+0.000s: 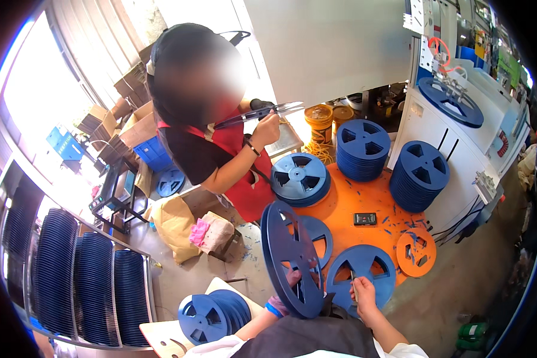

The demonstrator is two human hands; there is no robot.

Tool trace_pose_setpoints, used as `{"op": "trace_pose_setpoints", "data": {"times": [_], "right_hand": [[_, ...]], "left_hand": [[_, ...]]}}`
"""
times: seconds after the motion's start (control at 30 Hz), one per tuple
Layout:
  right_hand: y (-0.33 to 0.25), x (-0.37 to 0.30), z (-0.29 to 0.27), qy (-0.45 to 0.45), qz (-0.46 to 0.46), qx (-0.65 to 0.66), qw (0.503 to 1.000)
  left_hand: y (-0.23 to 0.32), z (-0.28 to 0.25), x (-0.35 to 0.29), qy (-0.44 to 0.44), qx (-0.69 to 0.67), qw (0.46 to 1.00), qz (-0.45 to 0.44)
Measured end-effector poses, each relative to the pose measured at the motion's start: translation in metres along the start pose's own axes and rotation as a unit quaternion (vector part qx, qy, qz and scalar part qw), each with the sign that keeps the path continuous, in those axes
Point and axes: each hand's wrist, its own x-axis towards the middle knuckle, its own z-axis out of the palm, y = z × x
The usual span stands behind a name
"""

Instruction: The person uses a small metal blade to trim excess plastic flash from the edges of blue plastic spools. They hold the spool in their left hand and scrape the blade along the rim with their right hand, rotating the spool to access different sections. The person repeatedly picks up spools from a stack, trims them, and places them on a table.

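My left hand (278, 304), in a purplish glove with a blue cuff, grips a blue plastic reel (275, 244) tipped up on edge in front of me. Its fingers come through a reel opening, and more than one disc may be in this grip. My right hand (365, 293) pinches a thin, blade-like tool (352, 275); its exact kind is too small to tell. Beneath that hand a blue reel (376, 258) lies flat on the orange table (346, 215). Another flat reel (323, 237) is partly hidden behind the raised one.
Stacks of blue reels (364, 143) (420, 173) (301, 176) stand on the table's far side. A small black box (365, 219) lies among blue scraps. Across the table, a co-worker (244, 173) holds a clear disc. A white machine (435, 137) stands right; racked reels (95, 280) stand left.
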Motion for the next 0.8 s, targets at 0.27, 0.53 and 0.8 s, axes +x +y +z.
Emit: {"op": "trace_pose_setpoints", "data": {"times": [0.27,0.53,0.8], "right_hand": [[0.005,0.014,0.029,0.061,0.019,0.026,0.998],[-0.006,0.011,0.085,0.086,-0.017,0.083,0.993],[0.002,-0.007,0.097,0.171,-0.007,0.105,0.980]], "left_hand": [[0.003,-0.031,0.022,0.108,-0.166,0.974,-0.110],[0.042,-0.081,0.067,-0.019,-0.172,0.960,-0.221],[0.033,-0.089,0.087,0.010,-0.225,0.913,-0.340]]}}
